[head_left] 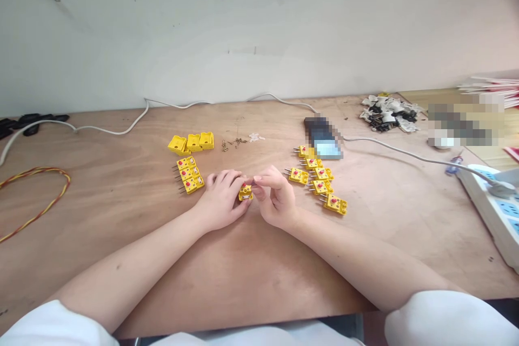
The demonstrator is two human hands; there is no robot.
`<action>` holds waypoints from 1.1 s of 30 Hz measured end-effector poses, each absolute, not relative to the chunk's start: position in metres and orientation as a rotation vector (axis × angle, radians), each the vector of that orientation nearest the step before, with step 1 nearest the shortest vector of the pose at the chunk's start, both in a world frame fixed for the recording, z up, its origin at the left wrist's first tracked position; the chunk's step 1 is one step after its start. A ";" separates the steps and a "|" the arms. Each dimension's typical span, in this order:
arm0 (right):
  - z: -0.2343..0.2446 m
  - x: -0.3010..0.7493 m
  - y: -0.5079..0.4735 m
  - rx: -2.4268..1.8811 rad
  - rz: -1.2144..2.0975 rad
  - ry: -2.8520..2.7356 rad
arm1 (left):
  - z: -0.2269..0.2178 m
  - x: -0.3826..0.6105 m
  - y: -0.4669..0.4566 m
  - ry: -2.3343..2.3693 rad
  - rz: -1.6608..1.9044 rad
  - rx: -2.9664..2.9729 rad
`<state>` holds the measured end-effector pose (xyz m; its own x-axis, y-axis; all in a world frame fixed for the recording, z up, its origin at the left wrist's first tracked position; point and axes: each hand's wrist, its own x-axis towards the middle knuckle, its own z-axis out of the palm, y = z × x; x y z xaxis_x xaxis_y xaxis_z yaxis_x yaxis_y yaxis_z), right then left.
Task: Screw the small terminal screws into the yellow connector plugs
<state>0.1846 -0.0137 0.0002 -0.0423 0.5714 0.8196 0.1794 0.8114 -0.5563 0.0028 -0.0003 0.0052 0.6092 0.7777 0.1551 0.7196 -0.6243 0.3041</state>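
Observation:
My left hand point(222, 198) rests on the table with its fingers around a small yellow plug point(245, 193), holding it against the wood. Above that plug my right hand point(275, 197) has thumb and forefinger pinched together; what sits between them is too small to make out. Left of my hands lies a row of yellow plugs with red centres and metal pins point(189, 174). Behind them are several yellow covers point(193, 142). More yellow plugs point(322, 187) are spread to the right of my right hand.
Small brass screws point(237, 142) and clear little pieces point(254, 137) lie behind my hands. A phone point(323, 138), a heap of white and black parts point(390, 112), a screwdriver point(454, 164) and a power strip point(497, 208) are at the right. A white cable point(113, 131) runs along the wall.

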 end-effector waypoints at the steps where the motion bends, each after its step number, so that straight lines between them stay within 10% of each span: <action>1: 0.001 0.184 -0.014 -0.609 0.347 -1.615 | 0.005 0.003 0.000 1.239 0.408 2.624; 33: -0.014 0.181 -0.013 -0.674 0.369 -1.559 | 0.010 0.003 0.000 1.229 0.383 2.615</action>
<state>0.1814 -0.0126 -0.0136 0.0089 0.6151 0.7884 0.1966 0.7720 -0.6045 0.0030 -0.0002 0.0096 0.6149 0.7765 0.1378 0.7174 -0.6233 0.3112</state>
